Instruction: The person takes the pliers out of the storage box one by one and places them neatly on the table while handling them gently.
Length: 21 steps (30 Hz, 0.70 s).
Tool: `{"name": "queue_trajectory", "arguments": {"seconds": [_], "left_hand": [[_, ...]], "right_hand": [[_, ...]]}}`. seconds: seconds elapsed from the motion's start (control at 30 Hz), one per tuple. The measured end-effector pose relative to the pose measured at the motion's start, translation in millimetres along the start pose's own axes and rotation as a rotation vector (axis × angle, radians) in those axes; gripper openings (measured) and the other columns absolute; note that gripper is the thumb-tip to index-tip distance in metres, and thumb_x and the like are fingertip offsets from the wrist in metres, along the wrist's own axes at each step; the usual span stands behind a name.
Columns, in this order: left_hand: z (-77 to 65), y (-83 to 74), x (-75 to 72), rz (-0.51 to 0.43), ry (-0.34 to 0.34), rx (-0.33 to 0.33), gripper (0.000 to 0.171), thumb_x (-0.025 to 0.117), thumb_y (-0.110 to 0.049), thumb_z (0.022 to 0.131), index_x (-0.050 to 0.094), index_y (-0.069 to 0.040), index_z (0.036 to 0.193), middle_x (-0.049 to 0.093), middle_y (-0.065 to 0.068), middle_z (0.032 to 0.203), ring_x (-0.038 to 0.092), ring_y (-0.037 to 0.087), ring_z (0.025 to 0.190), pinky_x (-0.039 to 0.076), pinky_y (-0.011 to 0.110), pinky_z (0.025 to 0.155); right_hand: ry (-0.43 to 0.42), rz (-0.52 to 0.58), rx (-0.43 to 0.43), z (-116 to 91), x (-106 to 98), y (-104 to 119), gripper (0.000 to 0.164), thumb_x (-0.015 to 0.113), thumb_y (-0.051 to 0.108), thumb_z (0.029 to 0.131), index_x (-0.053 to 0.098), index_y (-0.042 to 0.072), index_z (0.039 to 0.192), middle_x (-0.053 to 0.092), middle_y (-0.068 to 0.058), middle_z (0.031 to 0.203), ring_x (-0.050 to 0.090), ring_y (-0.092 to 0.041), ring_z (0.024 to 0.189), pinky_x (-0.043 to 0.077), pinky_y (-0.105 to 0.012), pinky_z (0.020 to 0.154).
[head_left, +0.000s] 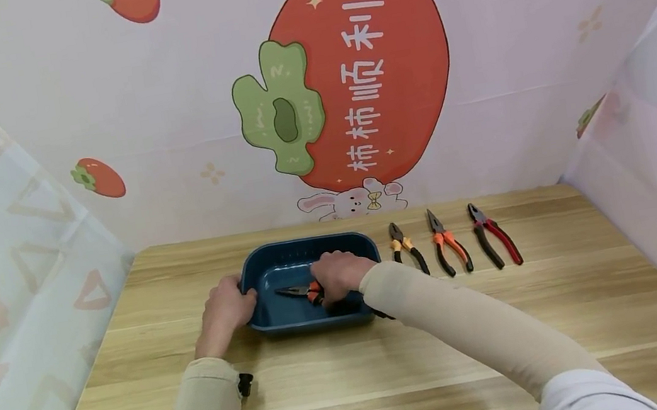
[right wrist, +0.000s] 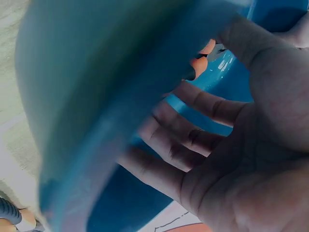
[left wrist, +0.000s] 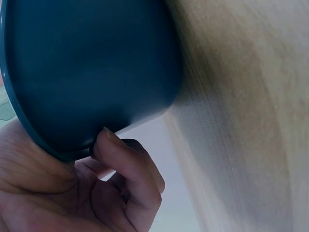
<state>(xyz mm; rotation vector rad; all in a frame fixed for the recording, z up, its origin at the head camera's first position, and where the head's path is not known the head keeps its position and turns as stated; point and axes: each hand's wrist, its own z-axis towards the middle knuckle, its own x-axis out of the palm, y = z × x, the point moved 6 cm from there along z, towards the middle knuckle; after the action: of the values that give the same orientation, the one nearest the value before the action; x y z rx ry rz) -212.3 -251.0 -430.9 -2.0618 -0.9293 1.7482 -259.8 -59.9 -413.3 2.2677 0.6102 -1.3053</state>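
Note:
A dark blue rectangular basin (head_left: 296, 326) stands on the wooden table. My left hand (head_left: 230, 305) grips its left end; in the left wrist view the fingers (left wrist: 128, 164) curl under the rim of the basin (left wrist: 91, 72). Inside lies a pair of long-nose pliers (head_left: 294, 291), jaws toward the left, with orange and black handles. Reaching in over the right side, my right hand (head_left: 340, 276) holds these pliers by the handles. In the right wrist view, orange handle parts (right wrist: 199, 67) show between thumb and index finger; the basin's blurred wall hides some of the grip.
Right of the basin, three pliers lie in a row, jaws away from me: yellow-and-black pliers (head_left: 406, 250), orange-and-black long-nose pliers (head_left: 450, 247) and red-and-black pliers (head_left: 495, 236). A printed curtain (head_left: 183, 99) hangs behind the table (head_left: 332, 391) and along both sides.

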Motion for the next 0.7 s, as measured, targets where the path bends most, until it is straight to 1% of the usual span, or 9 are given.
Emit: {"name": "queue_trajectory", "arguments": {"seconds": [0.17,0.27,0.37,0.57,0.7], "left_hand": [[0.5,-1.0,-1.2,0.005,-0.001,-0.004,0.035,0.052,-0.016,0.103,0.058,0.007,0.129,0.066,0.026,0.109,0.065,0.027,0.075,0.052,0.036,0.063],[0.5,-0.8,-1.4,0.001,-0.001,-0.009,0.036,0.052,-0.016,0.103,0.057,0.007,0.130,0.066,0.026,0.110,0.066,0.027,0.076,0.052,0.037,0.064],[0.4,-0.7,-1.5,0.003,-0.003,-0.011,0.036,0.052,-0.016,0.102,0.058,0.007,0.130,0.066,0.026,0.109,0.066,0.027,0.076,0.052,0.036,0.063],[0.2,-0.8,-0.9,-0.001,-0.006,-0.006,0.036,0.053,-0.015,0.102,0.058,0.008,0.129,0.066,0.027,0.111,0.065,0.028,0.076,0.052,0.036,0.063],[0.3,-0.5,-0.6,-0.002,-0.007,-0.007,0.036,0.053,-0.015,0.102,0.058,0.008,0.130,0.065,0.027,0.112,0.066,0.028,0.076,0.053,0.037,0.063]], "right_hand": [[0.002,-0.026,0.004,-1.8,1.8,-1.8,0.056,0.082,0.032,0.087,0.057,0.016,0.135,0.055,-0.005,0.114,0.053,-0.021,0.095,0.050,-0.036,0.083],[-0.001,-0.034,-0.005,-1.8,3.0,-2.1,0.064,0.083,0.032,0.087,0.053,0.016,0.141,0.055,-0.006,0.119,0.052,-0.021,0.097,0.050,-0.037,0.087],[-0.007,-0.044,-0.019,-1.3,3.4,-2.1,0.065,0.082,0.033,0.087,0.052,0.016,0.143,0.055,-0.006,0.120,0.051,-0.021,0.098,0.050,-0.038,0.088],[-0.017,-0.087,-0.043,-1.2,2.8,-2.7,0.060,0.080,0.035,0.088,0.055,0.017,0.140,0.055,-0.005,0.120,0.051,-0.021,0.099,0.049,-0.038,0.089],[-0.026,-0.104,-0.050,-3.2,0.5,-3.4,0.062,0.080,0.036,0.088,0.054,0.018,0.142,0.055,-0.005,0.121,0.051,-0.021,0.100,0.048,-0.038,0.091]]}}
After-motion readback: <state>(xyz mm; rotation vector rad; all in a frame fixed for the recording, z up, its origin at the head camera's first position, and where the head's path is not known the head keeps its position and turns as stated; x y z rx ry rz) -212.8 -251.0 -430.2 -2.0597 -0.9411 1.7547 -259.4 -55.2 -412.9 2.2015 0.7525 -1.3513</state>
